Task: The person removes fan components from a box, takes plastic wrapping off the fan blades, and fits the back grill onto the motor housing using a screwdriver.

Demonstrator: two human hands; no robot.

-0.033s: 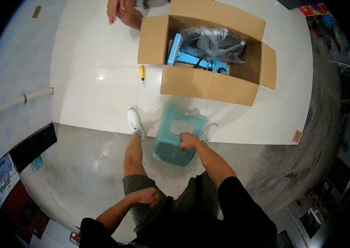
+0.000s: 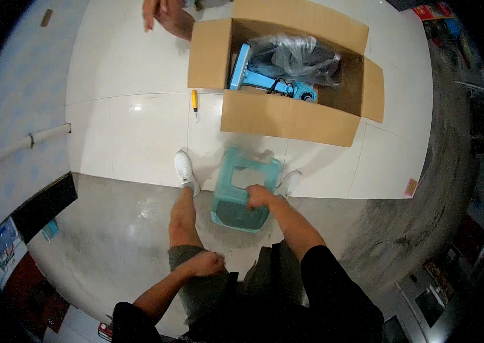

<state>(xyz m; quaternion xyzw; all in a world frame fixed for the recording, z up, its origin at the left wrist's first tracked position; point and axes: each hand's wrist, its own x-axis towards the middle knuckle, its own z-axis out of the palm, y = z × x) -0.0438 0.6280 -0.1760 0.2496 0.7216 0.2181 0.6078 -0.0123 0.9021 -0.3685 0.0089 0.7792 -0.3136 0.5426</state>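
My right hand (image 2: pixel 258 196) grips the edge of a translucent green plastic stool (image 2: pixel 241 215), its fingers wrapped round the rim. The stool hangs or stands tilted between my feet, and I cannot tell whether it touches the floor. Over my left thigh, beside the leg of the olive shorts (image 2: pixel 188 251), rests my left hand (image 2: pixel 206 264), closed, with whatever it may hold hidden. Beyond the stool stands an open cardboard box (image 2: pixel 288 123). Inside it lie a blue device (image 2: pixel 265 82) with a black cable and crumpled clear plastic wrapping (image 2: pixel 293 57).
A yellow-handled screwdriver (image 2: pixel 195 102) lies on the white tiles left of the box. Another person's hand (image 2: pixel 163 14) hovers at the box's far left corner. A white pipe (image 2: pixel 48 134) runs along the left wall. Grey floor (image 2: pixel 122 211) begins where the tiles end.
My right hand and the stool have shifted slightly left. My left hand has risen a little over the thigh. The other person's hand is slightly farther left.
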